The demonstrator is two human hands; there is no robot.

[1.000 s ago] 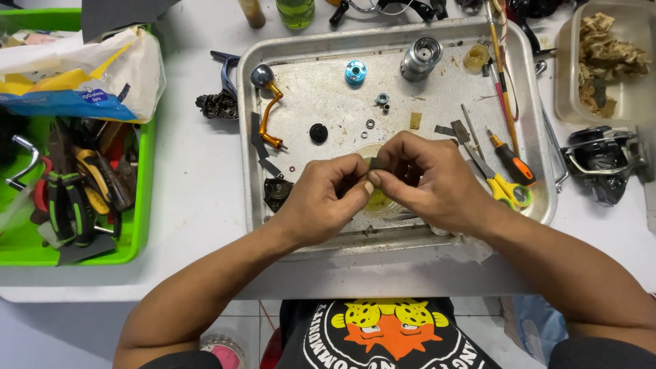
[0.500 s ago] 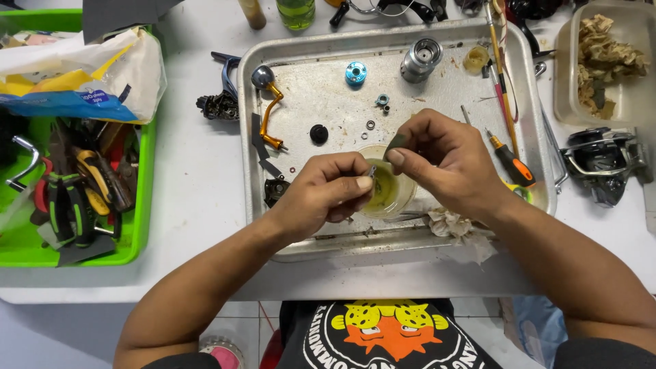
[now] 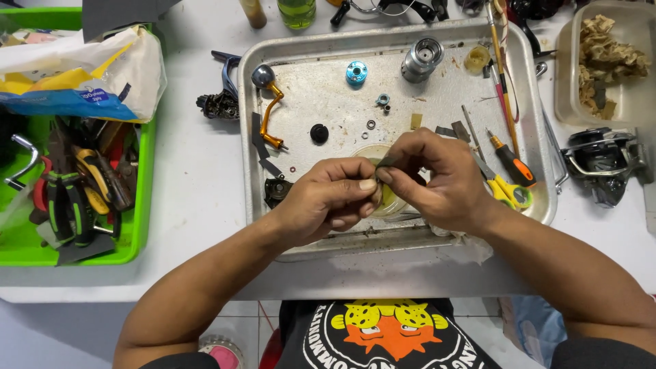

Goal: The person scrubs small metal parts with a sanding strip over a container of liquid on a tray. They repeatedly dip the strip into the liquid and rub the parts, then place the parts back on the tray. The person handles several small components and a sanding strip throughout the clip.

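Head view. Your left hand [image 3: 328, 201] and right hand [image 3: 437, 181] meet over the near middle of the metal tray [image 3: 540, 171], which sits at the centre of the white bench [image 3: 191, 205]. The fingers of both hands are pinched together on a small dark part [image 3: 387, 162]; thumb and forefinger tips of the two hands nearly touch around it. What the part is cannot be told at this size. Directly under the fingers a shallow clear dish [image 3: 389, 198] with a yellowish bottom rests on the tray floor, partly covered by both hands.

Toward the tray's far edge: a blue round cap [image 3: 356, 72] and a silver spool [image 3: 422, 59]. Near the tray's left edge, an orange crank handle with a grey knob [image 3: 268, 102]; beside it, a black round knob [image 3: 319, 132]. Near the right edge, an orange-and-black screwdriver [image 3: 511, 160] and yellow-handled scissors [image 3: 507, 191], just beside your right hand.

On the bench left of the tray, a black reel body [image 3: 220, 102]. At the bench's left edge, a green bin [image 3: 140, 225] holding pliers and hand tools, with a white-and-blue bag [image 3: 82, 75] over its far part. Off the tray's right edge, a dark fishing reel [image 3: 601, 160]; at the far right corner, a clear tub [image 3: 567, 82] with tan scraps.
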